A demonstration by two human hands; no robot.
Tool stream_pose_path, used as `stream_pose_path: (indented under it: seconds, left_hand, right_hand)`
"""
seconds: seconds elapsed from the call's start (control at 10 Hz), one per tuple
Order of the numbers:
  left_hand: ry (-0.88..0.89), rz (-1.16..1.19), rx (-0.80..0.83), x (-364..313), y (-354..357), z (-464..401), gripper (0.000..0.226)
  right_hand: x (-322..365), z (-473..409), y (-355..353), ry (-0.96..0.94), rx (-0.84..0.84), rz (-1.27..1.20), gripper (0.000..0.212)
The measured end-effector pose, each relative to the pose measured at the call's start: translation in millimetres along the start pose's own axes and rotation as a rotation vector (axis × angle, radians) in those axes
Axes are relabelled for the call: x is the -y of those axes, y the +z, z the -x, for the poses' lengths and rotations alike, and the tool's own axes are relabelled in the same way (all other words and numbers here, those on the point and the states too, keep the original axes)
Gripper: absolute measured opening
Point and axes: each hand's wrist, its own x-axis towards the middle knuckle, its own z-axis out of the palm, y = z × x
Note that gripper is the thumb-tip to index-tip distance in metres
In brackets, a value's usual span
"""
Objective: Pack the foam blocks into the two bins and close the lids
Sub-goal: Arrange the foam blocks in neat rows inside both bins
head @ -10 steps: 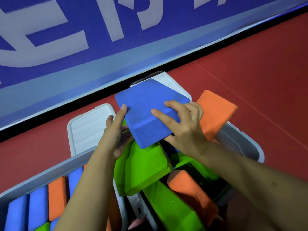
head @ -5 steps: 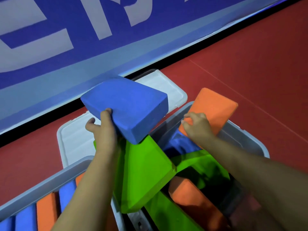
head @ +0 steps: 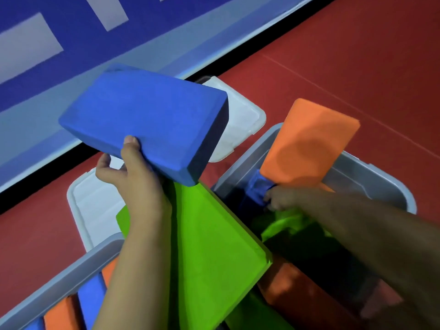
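Grey bins [head: 371, 172]: two; lids [head: 240, 120]: two.

The floor [head: 357, 55] is red and fills the right side and the lower left corner of the view. A thin pale line [head: 345, 101] runs across it at a slant, from the middle toward the right edge. Behind the floor stands a long blue board [head: 142, 27] that crosses the upper left part of the view at an angle. It carries large pale letters [head: 26, 46], only partly visible, so they cannot be read. The lower band of the board is lighter blue. A black strip [head: 47, 177] lies between the board and the floor.
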Motion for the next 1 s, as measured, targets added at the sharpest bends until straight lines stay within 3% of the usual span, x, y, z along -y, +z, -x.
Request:
stream_pose_path:
  seconds: [0.2,0.3,0.4,0.5,0.6,0.7,0.8,0.9,1.0]
  left_hand:
    - [0.003,0.059,-0.023,9,-2,-3,0.054]
    - [-0.025,0.059,0.006,0,-1,5,0.047]
    - [-0.063,0.111,0.054,-7,-2,9,0.043]
    - [-0.072,0.118,0.082,-13,-3,21,0.031]
    - [-0.091,0.099,0.099,-14,-8,29,0.046]
    - [-0.105,0.089,0.1,-17,-10,39,0.055]
    - [-0.145,0.124,0.123,-15,-15,42,0.05]
    - [-0.189,0.199,0.222,-12,-26,37,0.073]
    - [-0.156,0.181,0.265,-17,-35,36,0.08]
  right_hand:
    - [-25,12,-17,0.179,0.093,-0.548,0.025]
    - [-41,34,-20,0.322,0.243,-0.72,0.045]
    - [-58,60,-25,0.434,0.163,-0.856,0.054]
    - [-60,73,-36,0.456,-0.167,-1.088,0.038]
    - [-48,82,-56,0.276,-0.319,-1.353,0.022]
    - [-45,75,-62,0.242,-0.315,-1.509,0.016]
    - [-47,60,-60,0.234,-0.407,-1.548,0.033]
    - [-40,68,-69,0.309,-0.679,-1.368,0.091]
    - [-31,83,-89,0.377,-0.873,-0.917,0.096]
